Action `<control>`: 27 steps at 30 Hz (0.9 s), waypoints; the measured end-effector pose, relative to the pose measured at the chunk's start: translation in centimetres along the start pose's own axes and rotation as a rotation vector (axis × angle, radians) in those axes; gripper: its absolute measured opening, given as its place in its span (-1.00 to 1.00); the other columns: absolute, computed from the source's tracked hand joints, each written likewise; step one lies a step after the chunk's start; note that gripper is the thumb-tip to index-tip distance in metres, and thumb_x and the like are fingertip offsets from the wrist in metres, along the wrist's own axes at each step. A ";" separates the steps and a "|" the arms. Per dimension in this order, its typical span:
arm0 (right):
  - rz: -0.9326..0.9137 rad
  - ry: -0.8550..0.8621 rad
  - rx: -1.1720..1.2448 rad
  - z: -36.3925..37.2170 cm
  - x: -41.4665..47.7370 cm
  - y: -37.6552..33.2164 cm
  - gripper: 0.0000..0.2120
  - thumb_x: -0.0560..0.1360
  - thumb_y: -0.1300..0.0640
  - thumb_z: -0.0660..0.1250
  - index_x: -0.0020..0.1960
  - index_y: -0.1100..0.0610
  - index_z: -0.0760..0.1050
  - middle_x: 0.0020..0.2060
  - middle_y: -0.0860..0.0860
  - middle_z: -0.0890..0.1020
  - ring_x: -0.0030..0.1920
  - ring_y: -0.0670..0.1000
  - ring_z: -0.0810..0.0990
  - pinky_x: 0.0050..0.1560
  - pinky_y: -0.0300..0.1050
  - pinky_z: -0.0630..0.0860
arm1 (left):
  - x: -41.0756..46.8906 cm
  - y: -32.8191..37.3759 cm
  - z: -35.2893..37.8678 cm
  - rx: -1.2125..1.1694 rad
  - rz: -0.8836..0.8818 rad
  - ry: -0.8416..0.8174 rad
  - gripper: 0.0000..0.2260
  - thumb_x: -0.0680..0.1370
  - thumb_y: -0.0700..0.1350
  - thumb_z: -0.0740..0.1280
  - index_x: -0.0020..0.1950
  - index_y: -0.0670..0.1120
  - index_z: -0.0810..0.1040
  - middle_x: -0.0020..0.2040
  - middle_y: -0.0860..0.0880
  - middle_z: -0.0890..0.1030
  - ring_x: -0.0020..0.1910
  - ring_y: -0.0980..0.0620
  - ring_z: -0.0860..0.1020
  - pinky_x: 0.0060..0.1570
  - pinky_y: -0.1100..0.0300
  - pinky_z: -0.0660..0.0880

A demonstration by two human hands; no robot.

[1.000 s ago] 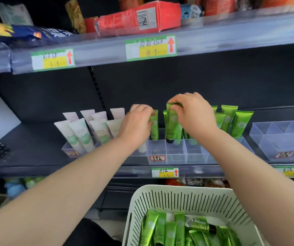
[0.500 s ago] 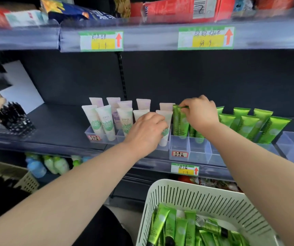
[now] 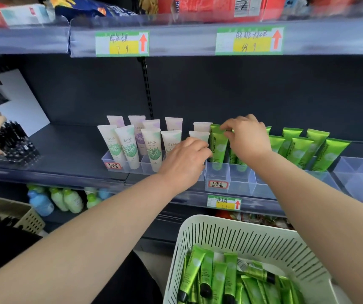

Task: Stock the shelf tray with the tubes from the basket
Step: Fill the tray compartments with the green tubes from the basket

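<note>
As the right hand (image 3: 249, 139) pinches a green tube (image 3: 219, 148) at the tray's (image 3: 239, 181) left end, the left hand (image 3: 185, 163), its grip unclear, may topple the white tubes (image 3: 152, 148).

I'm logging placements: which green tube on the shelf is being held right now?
The leftmost green tube, right beside the white tubes: the right hand pinches its top edge; no other shows a grip.

Both bare forearms reached forward and up, converging. The left hand (image 3: 185, 161) lay palm down, its back toward the camera, fingers curled with their tips hidden. The right hand (image 3: 249, 139) sat slightly higher, just beside it, wrist bent, thumb and forefinger pinching the top of a green tube (image 3: 219, 148).
</note>
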State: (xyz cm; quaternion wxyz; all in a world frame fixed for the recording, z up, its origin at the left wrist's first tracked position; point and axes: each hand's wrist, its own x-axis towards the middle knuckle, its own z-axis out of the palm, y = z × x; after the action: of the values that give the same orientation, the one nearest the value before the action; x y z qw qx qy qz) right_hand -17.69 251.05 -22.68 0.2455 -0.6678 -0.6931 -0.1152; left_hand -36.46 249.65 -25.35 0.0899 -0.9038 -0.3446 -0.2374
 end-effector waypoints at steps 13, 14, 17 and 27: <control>0.004 -0.098 0.043 -1.2 -12.5 2.3 -0.82 0.55 0.12 0.28 0.10 0.01 0.61 -0.02 0.03 0.63 0.06 0.14 0.49 -0.04 0.01 0.38 | -3.1 5.6 2.6 -0.147 -0.066 -0.199 -0.74 0.54 -0.16 0.33 0.23 -0.12 0.51 0.25 -0.01 0.49 0.27 -0.02 0.34 0.19 0.01 0.38; 0.020 -0.122 0.043 -0.9 -13.9 2.8 -0.82 0.54 0.12 0.28 0.09 0.01 0.61 -0.02 0.03 0.63 0.07 0.13 0.50 -0.04 0.01 0.39 | -3.7 6.1 3.1 -0.156 -0.070 -0.230 -0.72 0.54 -0.16 0.33 0.25 -0.10 0.50 0.27 0.00 0.48 0.28 -0.01 0.34 0.22 0.03 0.37; 0.056 -0.202 0.046 0.4 -18.1 4.0 -0.82 0.54 0.11 0.27 0.08 -0.02 0.60 -0.01 -0.01 0.63 0.07 0.09 0.50 -0.01 -0.01 0.41 | -5.5 7.5 5.0 -0.194 -0.076 -0.290 -0.69 0.53 -0.17 0.34 0.28 -0.08 0.49 0.27 0.00 0.49 0.30 -0.01 0.34 0.25 0.05 0.35; 0.150 -0.512 0.060 6.0 -27.2 5.4 -0.80 0.56 0.08 0.23 0.12 -0.05 0.55 0.05 -0.09 0.60 0.12 0.01 0.48 0.05 -0.05 0.41 | -11.8 10.1 12.6 -0.223 -0.185 -0.563 -0.72 0.53 -0.14 0.35 0.24 -0.01 0.51 0.20 0.03 0.53 0.24 0.03 0.40 0.24 0.14 0.33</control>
State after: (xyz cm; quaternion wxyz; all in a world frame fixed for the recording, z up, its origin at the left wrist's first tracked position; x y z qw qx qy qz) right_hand -13.86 230.77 -42.20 0.0896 -0.7171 -0.6844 0.0965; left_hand -32.77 239.40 -42.06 -0.1307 -0.9030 -0.4087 -0.0212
